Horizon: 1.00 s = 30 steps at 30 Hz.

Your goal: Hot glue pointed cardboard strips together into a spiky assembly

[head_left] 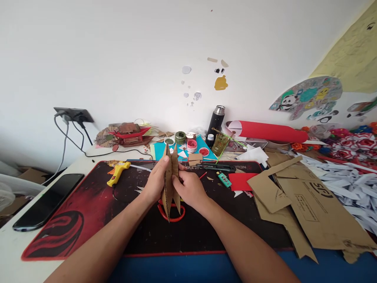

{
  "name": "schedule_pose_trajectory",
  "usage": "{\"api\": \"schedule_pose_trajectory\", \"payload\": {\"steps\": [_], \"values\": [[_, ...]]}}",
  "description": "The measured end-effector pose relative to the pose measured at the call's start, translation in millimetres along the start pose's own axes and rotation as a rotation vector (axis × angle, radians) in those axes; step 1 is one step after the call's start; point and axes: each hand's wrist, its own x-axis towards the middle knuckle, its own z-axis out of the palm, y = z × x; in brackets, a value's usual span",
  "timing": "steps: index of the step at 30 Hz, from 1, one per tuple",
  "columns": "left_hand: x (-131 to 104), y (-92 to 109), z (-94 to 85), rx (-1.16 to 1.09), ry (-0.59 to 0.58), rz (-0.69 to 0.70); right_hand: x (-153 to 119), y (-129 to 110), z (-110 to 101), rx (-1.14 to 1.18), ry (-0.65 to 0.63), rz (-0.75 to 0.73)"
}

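Head: left hand point(155, 179) and right hand point(191, 186) pinch two cardboard pieces point(167, 184) above one pair of red scissors point(178, 219).

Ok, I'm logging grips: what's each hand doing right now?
Left hand: holding the cut cardboard from its left side.
Right hand: holding the cut cardboard from its right side.

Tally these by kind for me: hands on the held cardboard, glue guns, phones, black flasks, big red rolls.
Hands on the cardboard: 2, left hand and right hand
Yellow glue gun: 1
Phone: 1
Black flask: 1
Red roll: 1
Total: 6
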Motion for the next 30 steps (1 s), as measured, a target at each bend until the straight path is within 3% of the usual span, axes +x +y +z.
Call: {"api": "schedule_pose_trajectory", "payload": {"steps": [9, 19, 30], "values": [[-2, 0, -1.6, 0.059, -0.012, 0.007, 2, 3, 0, 0.154, 0.003, 0.023], [-1, -8, -1.2, 0.134, -0.103, 0.061, 2, 5, 2, 0.010, 0.027, 0.047], [3, -12, -11.3, 0.087, -0.106, -0.016, 5, 10, 0, 0.274, 0.049, 0.013]]}}
